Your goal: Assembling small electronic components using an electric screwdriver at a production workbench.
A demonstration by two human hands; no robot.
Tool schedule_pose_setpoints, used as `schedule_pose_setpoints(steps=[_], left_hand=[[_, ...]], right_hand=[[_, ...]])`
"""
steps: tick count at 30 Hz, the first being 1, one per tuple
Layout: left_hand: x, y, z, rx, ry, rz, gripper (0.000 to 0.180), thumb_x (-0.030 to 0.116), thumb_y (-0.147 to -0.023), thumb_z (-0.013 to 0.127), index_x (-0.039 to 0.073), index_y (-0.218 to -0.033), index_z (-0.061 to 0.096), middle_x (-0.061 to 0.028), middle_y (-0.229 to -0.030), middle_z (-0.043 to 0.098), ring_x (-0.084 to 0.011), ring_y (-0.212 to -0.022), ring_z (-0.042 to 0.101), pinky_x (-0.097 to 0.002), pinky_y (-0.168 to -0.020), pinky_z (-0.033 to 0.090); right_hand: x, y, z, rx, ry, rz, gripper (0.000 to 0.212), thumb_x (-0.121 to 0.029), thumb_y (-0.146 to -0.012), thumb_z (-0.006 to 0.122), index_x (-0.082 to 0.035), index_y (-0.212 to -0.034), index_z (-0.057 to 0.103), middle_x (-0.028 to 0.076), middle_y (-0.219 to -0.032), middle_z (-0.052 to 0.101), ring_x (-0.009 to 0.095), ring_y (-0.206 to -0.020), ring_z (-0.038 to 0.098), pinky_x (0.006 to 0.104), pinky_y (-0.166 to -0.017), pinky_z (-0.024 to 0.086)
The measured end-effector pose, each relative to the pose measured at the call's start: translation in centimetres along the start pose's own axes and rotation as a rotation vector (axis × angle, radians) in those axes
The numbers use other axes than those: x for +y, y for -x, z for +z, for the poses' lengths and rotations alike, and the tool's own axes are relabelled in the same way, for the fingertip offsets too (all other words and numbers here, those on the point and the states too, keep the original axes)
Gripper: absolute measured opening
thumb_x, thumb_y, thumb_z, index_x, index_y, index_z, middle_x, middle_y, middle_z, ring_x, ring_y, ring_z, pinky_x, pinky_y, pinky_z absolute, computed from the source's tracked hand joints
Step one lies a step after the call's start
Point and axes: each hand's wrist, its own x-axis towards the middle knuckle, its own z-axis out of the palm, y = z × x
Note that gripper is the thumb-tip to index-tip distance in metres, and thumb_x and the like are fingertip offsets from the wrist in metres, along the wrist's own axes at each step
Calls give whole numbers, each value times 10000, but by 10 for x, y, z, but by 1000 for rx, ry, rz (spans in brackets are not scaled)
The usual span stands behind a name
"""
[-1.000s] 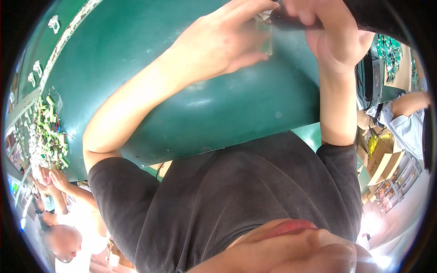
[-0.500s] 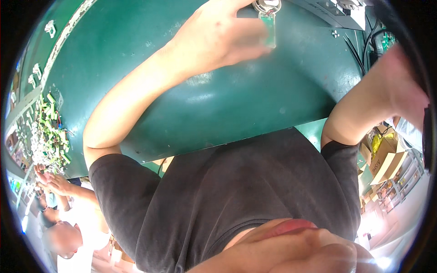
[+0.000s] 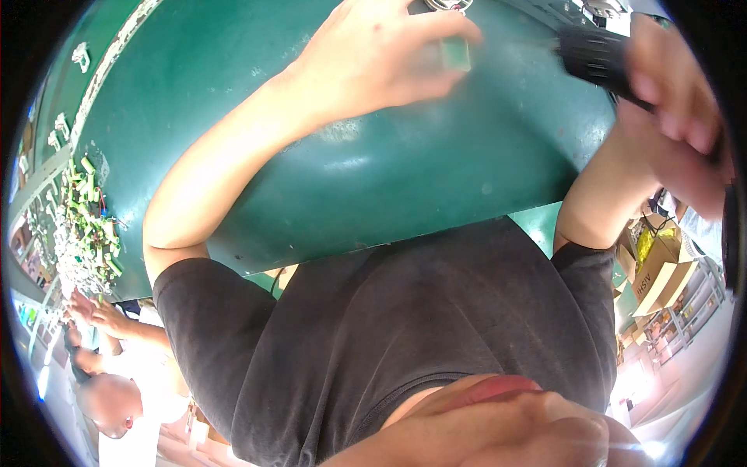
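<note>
At the far middle of the table, my left hand (image 3: 389, 58) closes its fingers around a small clear-edged piece with a green circuit board (image 3: 456, 54). A round, silvery-white part (image 3: 449, 5) sits at its far end, partly cut off by the top of the picture. My right hand (image 3: 673, 97) is raised at the far right, wrapped round a black screwdriver (image 3: 595, 56) with a ribbed front grip. Its tip points left toward the board, apart from it, and is smeared by motion.
The green table (image 3: 373, 187) spreads before me. A heap of green and white small parts (image 3: 89, 226) lies at the left, near a co-worker's hands (image 3: 97, 311). White pieces (image 3: 81, 56) lie beyond a worn rail. An opened cardboard box (image 3: 661, 268) stands low at the right.
My right hand has come inward from the right edge, bringing the black screwdriver into view. My left hand and the board piece have shifted slightly toward the top; the index finger now stretches over the piece.
</note>
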Motion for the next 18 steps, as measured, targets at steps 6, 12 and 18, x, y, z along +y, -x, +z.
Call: schedule_pose_setpoints(steps=[6,12,18], left_hand=[[-1,4,0,-19,-64,42,359,121,-714,829,72,-1061,750,-246,-1454,463,-439,-1242,461,-486,-1048,453],[-2,6,-1,-37,-33,18,312,131,-734,820,43,-1028,762,-250,-1447,452,-434,-1239,456,-480,-1052,448],[-1,6,3,-11,-72,91,286,141,-755,811,29,-1013,759,-258,-1427,447,-434,-1241,443,-475,-1052,444]], right_hand=[[42,-33,81,5,23,233,168,-213,-1040,574,-111,-1027,441,16,-714,500,150,-546,477,290,-566,468],[43,-39,98,83,158,426,214,-176,-1013,619,-121,-964,418,23,-670,494,135,-494,458,289,-535,455],[35,-44,105,96,144,512,223,-146,-985,641,-121,-950,422,24,-656,503,136,-488,468,291,-545,459]])
